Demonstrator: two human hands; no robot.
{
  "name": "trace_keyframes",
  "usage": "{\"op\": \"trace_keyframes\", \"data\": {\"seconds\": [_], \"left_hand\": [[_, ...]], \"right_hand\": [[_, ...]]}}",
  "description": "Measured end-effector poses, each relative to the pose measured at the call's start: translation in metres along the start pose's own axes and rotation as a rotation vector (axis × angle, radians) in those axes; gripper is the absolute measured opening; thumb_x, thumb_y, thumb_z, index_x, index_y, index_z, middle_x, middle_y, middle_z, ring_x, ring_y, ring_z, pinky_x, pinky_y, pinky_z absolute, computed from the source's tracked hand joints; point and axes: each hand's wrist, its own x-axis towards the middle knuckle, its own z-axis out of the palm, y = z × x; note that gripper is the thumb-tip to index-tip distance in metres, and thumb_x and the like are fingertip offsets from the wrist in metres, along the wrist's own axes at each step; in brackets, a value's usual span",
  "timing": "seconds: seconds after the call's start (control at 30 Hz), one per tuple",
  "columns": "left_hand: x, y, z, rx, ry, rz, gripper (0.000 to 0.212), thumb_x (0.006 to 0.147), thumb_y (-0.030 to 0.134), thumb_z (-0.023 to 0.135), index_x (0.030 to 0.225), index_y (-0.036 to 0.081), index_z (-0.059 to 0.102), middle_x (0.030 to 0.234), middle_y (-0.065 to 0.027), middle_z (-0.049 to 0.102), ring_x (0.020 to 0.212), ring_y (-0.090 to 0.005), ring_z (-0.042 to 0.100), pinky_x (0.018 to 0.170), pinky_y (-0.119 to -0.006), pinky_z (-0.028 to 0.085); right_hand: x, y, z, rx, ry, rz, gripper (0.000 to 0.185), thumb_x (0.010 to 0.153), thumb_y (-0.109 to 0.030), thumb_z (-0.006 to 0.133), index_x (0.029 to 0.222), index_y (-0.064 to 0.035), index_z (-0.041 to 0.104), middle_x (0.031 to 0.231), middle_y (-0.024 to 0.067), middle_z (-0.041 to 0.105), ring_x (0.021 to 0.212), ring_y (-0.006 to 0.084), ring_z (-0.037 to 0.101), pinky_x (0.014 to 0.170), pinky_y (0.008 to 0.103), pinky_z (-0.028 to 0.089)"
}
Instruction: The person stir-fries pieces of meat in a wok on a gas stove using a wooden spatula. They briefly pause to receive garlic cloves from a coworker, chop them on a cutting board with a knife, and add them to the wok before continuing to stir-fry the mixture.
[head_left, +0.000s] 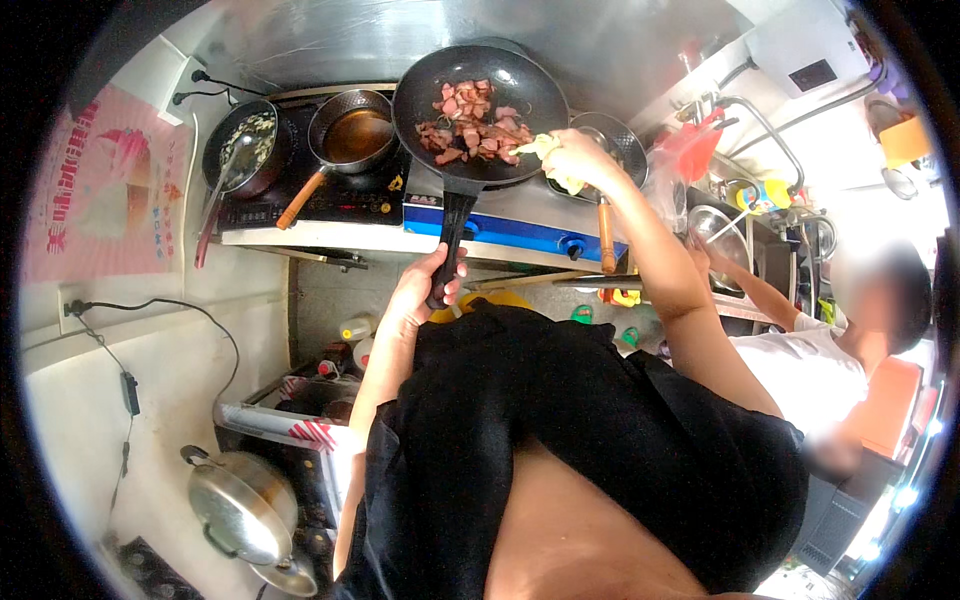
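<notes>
My left hand (427, 283) is wrapped around the black handle (455, 221) of a large dark frying pan (416, 97). Pieces of sliced pinkish-brown meat (469, 112) are spread over the pan's middle. At the pan's right rim, my right hand (577, 156) grips a crumpled pale-yellow cloth (566, 180), and one end of it reaches over the rim toward the meat. Beneath the pan is a gas stove with a blue front panel (510, 238). Partly hidden under my right forearm is a smaller pan (626, 146) with a wooden handle (606, 236).
Left of the stove, a saucepan (351, 127) of brown liquid and a dark pot (240, 150) with a ladle stand on a black cooktop (315, 202). A co-worker in a white shirt (802, 367) is at the sink (772, 255) on the right. A steel pot (244, 510) sits lower left.
</notes>
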Motion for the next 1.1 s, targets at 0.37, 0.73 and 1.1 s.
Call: {"op": "trace_keyframes", "data": {"seconds": [0.37, 0.73, 1.1], "left_hand": [[-0.001, -0.001, -0.002, 0.051, 0.065, 0.005, 0.04, 0.101, 0.034, 0.041, 0.116, -0.001, 0.051, 0.08, -0.0048, 0.057, 0.054, -0.0096, 0.046, 0.046, -0.025, 0.04], [0.003, 0.004, 0.003, 0.065, 0.036, -0.026, 0.039, 0.1, 0.035, 0.041, 0.115, 0.0, 0.05, 0.081, -0.005, 0.057, 0.056, -0.0102, 0.045, 0.047, -0.024, 0.038], [0.005, -0.001, 0.0, 0.034, 0.045, -0.018, 0.041, 0.101, 0.033, 0.04, 0.12, -0.003, 0.049, 0.08, -0.0058, 0.057, 0.052, -0.0098, 0.044, 0.044, -0.025, 0.038]], "right_hand": [[0.056, -0.002, 0.003, -0.151, -0.053, 0.0, 0.027, 0.072, -0.018, 0.064, 0.095, -0.0043, 0.066, 0.074, 0.012, 0.067, 0.063, 0.0211, 0.065, 0.054, 0.0333, 0.051], [0.068, -0.023, 0.007, 0.176, -0.101, -0.113, 0.018, 0.084, -0.017, 0.058, 0.089, -0.0051, 0.071, 0.062, 0.0048, 0.063, 0.046, 0.0117, 0.056, 0.039, 0.0262, 0.043], [-0.059, -0.05, -0.072, -0.896, -0.062, -0.217, 0.037, 0.081, -0.014, 0.05, 0.105, -0.0339, 0.071, 0.094, 0.0083, 0.07, 0.087, 0.0295, 0.068, 0.074, 0.0429, 0.055]]}}
